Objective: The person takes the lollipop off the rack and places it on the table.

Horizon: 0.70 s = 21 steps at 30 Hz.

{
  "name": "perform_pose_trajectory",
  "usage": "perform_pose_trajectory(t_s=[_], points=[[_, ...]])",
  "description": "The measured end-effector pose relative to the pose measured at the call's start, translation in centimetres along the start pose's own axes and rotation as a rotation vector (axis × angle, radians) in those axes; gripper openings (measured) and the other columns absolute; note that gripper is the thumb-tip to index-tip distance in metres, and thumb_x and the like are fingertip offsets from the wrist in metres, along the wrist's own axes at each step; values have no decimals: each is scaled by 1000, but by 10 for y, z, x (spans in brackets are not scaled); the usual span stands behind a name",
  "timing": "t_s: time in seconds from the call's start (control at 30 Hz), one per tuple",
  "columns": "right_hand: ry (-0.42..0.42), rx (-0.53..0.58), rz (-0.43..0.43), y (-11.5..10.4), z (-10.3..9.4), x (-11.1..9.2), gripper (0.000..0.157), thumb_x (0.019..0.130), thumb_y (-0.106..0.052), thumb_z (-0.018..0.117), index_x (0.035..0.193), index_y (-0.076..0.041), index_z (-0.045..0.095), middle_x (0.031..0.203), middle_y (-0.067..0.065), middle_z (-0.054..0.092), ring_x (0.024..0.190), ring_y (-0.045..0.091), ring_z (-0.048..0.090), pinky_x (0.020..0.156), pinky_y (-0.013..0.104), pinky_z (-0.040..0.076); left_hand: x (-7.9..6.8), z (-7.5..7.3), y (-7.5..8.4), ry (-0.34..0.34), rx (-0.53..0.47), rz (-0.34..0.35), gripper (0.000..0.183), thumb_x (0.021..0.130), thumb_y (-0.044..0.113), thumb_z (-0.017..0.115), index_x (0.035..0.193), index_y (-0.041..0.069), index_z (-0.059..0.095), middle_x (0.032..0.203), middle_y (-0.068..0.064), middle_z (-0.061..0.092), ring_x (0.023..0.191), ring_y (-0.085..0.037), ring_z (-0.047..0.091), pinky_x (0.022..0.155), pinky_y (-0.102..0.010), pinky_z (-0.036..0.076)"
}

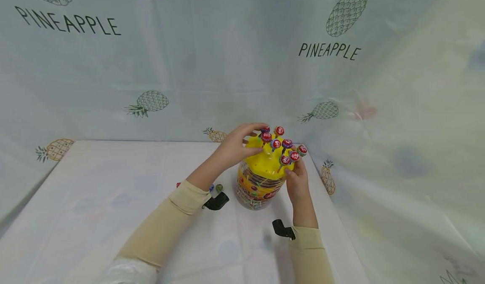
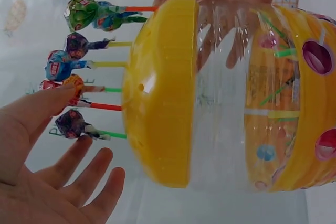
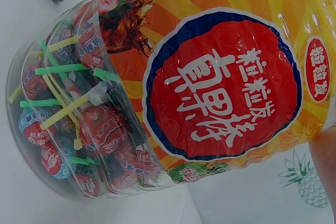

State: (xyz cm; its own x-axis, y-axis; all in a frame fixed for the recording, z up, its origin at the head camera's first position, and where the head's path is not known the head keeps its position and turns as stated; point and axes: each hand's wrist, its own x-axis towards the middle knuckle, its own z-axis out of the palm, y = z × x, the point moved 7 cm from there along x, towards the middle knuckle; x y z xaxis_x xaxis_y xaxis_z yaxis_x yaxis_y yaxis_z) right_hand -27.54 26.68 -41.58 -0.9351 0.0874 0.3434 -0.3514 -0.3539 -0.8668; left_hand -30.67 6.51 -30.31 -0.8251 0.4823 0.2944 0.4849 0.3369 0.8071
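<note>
A clear plastic candy jar [image 1: 254, 191] with a yellow lid [image 1: 267, 164] stands on the table. Wrapped lollipops [image 2: 68, 66] stick out of holes in the lid, heads up, on coloured sticks. My left hand [image 1: 236, 147] reaches over the lid's left side. Its thumb overlaps an orange-wrapped lollipop [image 2: 73, 83] in the left wrist view, with the other fingers spread loosely near a dark purple lollipop [image 2: 71, 124]. On the opposite side my right hand [image 1: 299, 180] holds the jar near the lid, thumb at the lid's edge. More lollipops [image 3: 105, 129] lie inside the jar.
A few loose lollipops [image 1: 219, 188] lie on the white table [image 1: 113, 204], left of the jar and partly behind my left forearm. A pineapple-printed curtain [image 1: 227, 65] hangs behind the table and along its right edge. Each wrist wears a black camera mount [image 1: 217, 201].
</note>
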Motion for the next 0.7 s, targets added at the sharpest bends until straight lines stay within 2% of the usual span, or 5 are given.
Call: perform_pose_trajectory(t_s=[0.13, 0.37, 0.53, 0.7], points=[[16, -23, 15, 1, 0, -1, 67, 86, 10, 50, 147, -18, 43, 150, 6, 38, 137, 23, 33, 110, 30, 33, 0, 4, 0, -26, 14, -24, 59, 88, 16, 74, 142, 27, 52, 141, 1, 48, 124, -20, 49, 102, -43, 43], [23, -30, 27, 2, -1, -2, 67, 87, 11, 47, 148, -18, 42, 150, 5, 37, 138, 23, 32, 111, 32, 32, 1, 8, -5, -33, 33, -71, 60, 88, 16, 74, 142, 30, 51, 142, 0, 48, 126, -22, 51, 96, -45, 48], [28, -16, 23, 3, -2, -1, 68, 87, 12, 45, 148, -18, 42, 151, 6, 35, 138, 23, 32, 108, 30, 35, 3, 6, -3, -16, 17, -65, 62, 88, 12, 74, 143, 29, 51, 141, 0, 48, 124, -22, 52, 93, -44, 50], [10, -4, -8, 1, 0, -1, 66, 87, 12, 44, 147, -17, 43, 150, 6, 36, 137, 24, 34, 107, 30, 36, 3, 2, 1, -7, 0, -21, 64, 88, 9, 73, 144, 28, 49, 143, 0, 48, 121, -20, 54, 99, -39, 46]])
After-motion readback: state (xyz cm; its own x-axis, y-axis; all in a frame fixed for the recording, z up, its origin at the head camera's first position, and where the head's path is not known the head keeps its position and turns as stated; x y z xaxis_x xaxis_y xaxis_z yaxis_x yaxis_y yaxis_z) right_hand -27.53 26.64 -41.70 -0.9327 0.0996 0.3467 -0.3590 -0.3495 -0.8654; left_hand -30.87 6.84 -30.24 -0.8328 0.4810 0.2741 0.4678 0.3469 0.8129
